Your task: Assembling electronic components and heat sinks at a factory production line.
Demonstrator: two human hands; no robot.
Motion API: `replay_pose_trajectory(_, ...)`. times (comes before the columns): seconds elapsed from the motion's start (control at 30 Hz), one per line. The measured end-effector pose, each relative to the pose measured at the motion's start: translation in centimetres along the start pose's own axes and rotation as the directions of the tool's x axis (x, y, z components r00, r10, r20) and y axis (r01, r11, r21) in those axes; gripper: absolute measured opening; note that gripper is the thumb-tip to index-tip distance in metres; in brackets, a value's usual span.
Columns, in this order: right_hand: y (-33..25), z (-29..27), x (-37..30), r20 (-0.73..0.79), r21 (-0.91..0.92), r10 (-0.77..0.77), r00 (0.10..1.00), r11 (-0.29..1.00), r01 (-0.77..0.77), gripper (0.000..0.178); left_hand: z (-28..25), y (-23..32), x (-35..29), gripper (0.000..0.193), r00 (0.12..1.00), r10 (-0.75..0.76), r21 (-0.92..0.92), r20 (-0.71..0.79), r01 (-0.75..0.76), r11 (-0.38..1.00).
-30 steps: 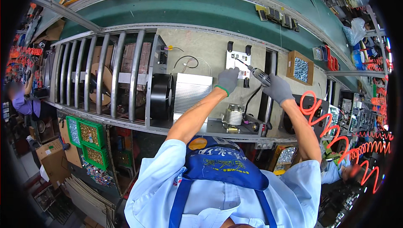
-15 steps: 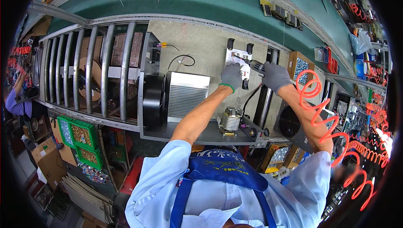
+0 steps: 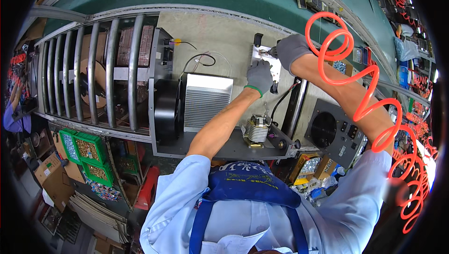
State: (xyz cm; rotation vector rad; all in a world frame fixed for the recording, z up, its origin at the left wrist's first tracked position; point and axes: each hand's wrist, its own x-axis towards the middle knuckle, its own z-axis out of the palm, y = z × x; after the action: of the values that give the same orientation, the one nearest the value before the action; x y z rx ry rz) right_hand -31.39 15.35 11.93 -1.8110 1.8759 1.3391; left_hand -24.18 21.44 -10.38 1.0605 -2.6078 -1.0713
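Note:
My left hand (image 3: 260, 76), in a grey glove with a green cuff, rests on a white plate (image 3: 276, 70) with black brackets at its corners. Its fingers are curled in; whatever they pinch is hidden. My gloved right hand (image 3: 293, 52) is wrapped round a power screwdriver (image 3: 274, 52), mostly covered by the hand. The driver lies nearly level, its tip over the far part of the plate, just beyond my left fingers. Nearer me, an open dark metal housing (image 3: 220, 149) holds a finned heatsink (image 3: 208, 104), a black fan (image 3: 167, 109) and a coil-like transformer (image 3: 257, 130).
A coiled red hose (image 3: 365, 74) loops over my right forearm. Metal rollers (image 3: 111, 74) run to the left. A second dark panel with a fan (image 3: 323, 130) stands at right. Green bins of screws (image 3: 89, 150) sit lower left. A person's purple sleeve (image 3: 18, 118) shows far left.
My right hand and the screwdriver have moved farther away and slightly left, over the plate's far part. The red hose has swung upward. My left hand stays on the plate.

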Motion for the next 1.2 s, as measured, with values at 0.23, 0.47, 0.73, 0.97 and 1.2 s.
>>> replay_pose_trajectory(0.23, -0.4, -0.1, 1.2, 0.043, -0.014, 0.001, 0.999, 1.0, 0.0, 0.018, 0.1, -0.4, -0.1, 0.026, 0.998, 0.022, -0.002, -0.057, -0.022, 1.0)
replay_pose_trajectory(0.47, -0.2, -0.3, 1.1, 0.019, -0.041, -0.025, 1.0, 0.999, 0.026, 0.019, 0.0, -0.4, -0.1, 0.028, 0.999, 0.044, 0.052, -0.028, -0.042, 0.998)
replay_pose_trajectory(0.73, -0.1, 1.6, 1.6, 0.017, -0.102, -0.073, 0.997, 0.992, 0.074, 0.02, -0.5, -0.2, -0.3, 0.029, 0.999, 0.053, 0.063, 0.008, -0.054, 0.997)
replay_pose_trajectory(0.97, -0.5, 2.7, 1.2, -0.025, -0.133, -0.026, 0.999, 0.991, 0.023, 0.02, -1.7, -0.1, -0.9, 0.029, 0.997, -0.024, 0.039, 0.069, 0.021, 0.999)
replay_pose_trajectory(1.2, -0.8, 2.9, -2.1, -0.12, -0.135, 0.063, 0.991, 0.988, -0.08, 0.021, -7.0, -0.1, -7.5, 0.031, 0.999, 0.038, 0.046, 0.011, -0.039, 0.998)
